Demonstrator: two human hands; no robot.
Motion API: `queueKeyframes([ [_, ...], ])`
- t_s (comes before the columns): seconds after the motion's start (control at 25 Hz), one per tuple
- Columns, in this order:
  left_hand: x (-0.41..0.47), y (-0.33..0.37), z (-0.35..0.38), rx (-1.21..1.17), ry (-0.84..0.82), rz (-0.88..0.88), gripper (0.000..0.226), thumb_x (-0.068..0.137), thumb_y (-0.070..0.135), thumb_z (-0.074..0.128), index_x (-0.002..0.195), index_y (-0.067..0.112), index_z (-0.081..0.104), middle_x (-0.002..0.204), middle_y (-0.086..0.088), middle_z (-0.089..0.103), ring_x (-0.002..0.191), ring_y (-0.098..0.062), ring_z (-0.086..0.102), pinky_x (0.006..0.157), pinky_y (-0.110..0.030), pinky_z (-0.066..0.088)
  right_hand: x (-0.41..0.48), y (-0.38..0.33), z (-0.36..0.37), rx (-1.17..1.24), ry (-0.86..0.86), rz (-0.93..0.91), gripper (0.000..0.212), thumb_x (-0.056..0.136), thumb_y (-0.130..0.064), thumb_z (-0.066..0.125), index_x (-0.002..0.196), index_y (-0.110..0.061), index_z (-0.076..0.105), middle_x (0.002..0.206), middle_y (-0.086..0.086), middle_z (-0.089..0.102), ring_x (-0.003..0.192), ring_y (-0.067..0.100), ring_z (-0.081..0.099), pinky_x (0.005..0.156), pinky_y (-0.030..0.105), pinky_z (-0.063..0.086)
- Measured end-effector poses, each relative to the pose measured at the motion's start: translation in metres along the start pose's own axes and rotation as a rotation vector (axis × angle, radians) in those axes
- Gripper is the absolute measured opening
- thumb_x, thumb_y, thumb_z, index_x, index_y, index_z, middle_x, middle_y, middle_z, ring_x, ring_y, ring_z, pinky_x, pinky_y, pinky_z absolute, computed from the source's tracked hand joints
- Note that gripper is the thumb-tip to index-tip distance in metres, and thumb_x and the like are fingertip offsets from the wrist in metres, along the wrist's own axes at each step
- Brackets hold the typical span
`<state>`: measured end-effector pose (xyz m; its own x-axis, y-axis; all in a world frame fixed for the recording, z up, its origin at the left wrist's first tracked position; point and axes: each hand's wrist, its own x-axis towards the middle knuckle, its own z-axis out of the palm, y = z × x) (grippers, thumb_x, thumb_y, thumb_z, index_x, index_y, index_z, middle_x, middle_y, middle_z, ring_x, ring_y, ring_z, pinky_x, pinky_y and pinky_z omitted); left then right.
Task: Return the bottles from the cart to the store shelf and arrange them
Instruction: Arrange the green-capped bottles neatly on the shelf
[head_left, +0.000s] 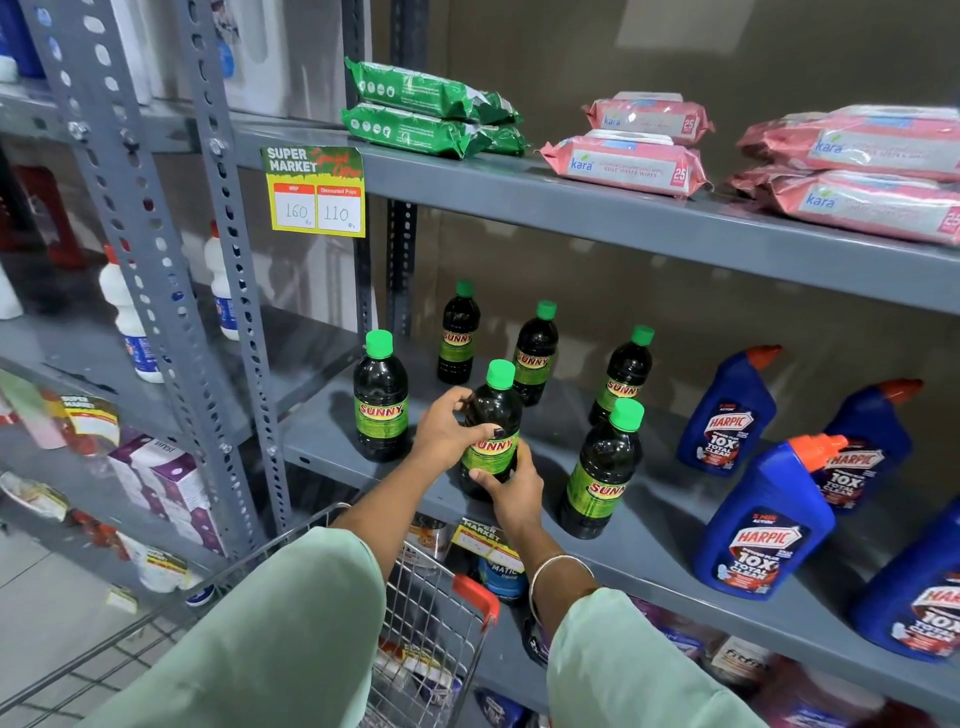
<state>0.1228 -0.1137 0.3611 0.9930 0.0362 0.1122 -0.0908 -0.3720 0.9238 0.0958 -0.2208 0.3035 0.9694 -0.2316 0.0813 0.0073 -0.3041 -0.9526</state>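
- At the far left of the grey shelf (649, 540) stands a dark bottle with a green cap (380, 397), upright near the front edge and apart from our hands.
- Next comes our left hand (449, 428), fingers wrapped round the upper left side of the bottle we are setting down (491, 431), thumb across its label.
- That bottle stands upright on the shelf, near the front edge, between the leftmost bottle and the front right bottle (600, 467).
- Our right hand (511, 488) closes on its lower part, fingers curled round the base from the right.
- We judge it full of dark liquid, so moderately heavy; the plastic looks stiff and smooth, perhaps slippery on the bare shoulder.
- The label band seems the best place to hold, low on the body, where the weight sits and the bottle will not tip.
- Behind stand three more of the same bottles (535, 353), unevenly spaced, so the row needs straightening.
- Further right are blue bottles with orange caps (761, 519), well clear of our work.
- Below, the wire cart (415, 649) sits just before the shelf; we cannot tell whether more green-capped bottles remain in it.
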Motion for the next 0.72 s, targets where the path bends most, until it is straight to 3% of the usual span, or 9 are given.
queueKeyframes([
  [0.48, 0.0007, 0.0009, -0.0028, -0.054, -0.055, -0.018, 0.045, 0.072, 0.005, 0.073, 0.114, 0.006, 0.056, 0.103, -0.003, 0.054, 0.116, -0.032, 0.052, 0.1, -0.053, 0.045, -0.0028, 0.0, 0.0024, 0.001, 0.025, -0.003, 0.059, 0.072, -0.003, 0.076, 0.125, -0.009, 0.05, 0.116, 0.01, 0.066, 0.097, 0.012, 0.055, 0.086, 0.023, 0.042],
  [0.64, -0.0004, 0.0013, -0.0017, -0.043, -0.043, -0.012, 0.047, 0.072, 0.006, 0.073, 0.115, 0.006, 0.055, 0.106, -0.005, 0.055, 0.115, -0.029, 0.053, 0.102, -0.049, 0.045, -0.0027, -0.0016, 0.0012, 0.005, 0.007, 0.011, 0.061, 0.072, -0.002, 0.075, 0.127, -0.008, 0.049, 0.12, 0.012, 0.064, 0.11, 0.021, 0.058, 0.094, 0.029, 0.044],
  [0.72, -0.0025, 0.0006, -0.003, -0.027, -0.06, -0.006, 0.056, 0.072, 0.009, 0.074, 0.123, 0.007, 0.051, 0.117, -0.011, 0.057, 0.112, -0.026, 0.054, 0.102, -0.042, 0.045, -0.0056, -0.0023, 0.003, 0.004, 0.024, 0.018, 0.071, 0.071, -0.003, 0.077, 0.133, -0.007, 0.042, 0.13, 0.012, 0.056, 0.124, 0.027, 0.051, 0.104, 0.035, 0.04],
])
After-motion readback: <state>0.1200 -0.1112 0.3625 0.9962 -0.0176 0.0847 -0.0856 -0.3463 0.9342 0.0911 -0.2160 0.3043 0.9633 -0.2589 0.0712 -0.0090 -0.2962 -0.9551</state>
